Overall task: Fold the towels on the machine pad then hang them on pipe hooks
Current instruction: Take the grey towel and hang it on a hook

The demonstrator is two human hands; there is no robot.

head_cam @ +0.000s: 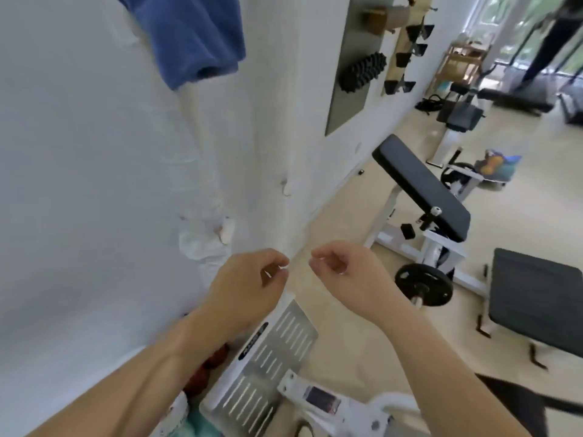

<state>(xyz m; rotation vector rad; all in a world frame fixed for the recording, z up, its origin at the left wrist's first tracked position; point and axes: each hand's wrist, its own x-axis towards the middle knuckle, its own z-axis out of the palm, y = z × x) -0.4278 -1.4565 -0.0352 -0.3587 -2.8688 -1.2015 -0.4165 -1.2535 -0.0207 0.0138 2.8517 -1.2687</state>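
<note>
Between towels: the blue towel (195, 39) is up and my hands hold nothing.

The blue towel hangs high on the wall, draped over the top of the white pipe (202, 152), so I take that one as hung. My left hand (249, 279) and right hand (344, 272) hover low in front of me, close together but apart, with fingers loosely curled and, as far as I can see, nothing in them. The black pad (419, 187) stands off to my right, well apart from the pipe, with no towel on it. A bit of teal cloth (197, 422) shows at the bottom edge, but I cannot tell whether it is a towel. Next I would need to find another towel, spread it on the pad and fold it.
</note>
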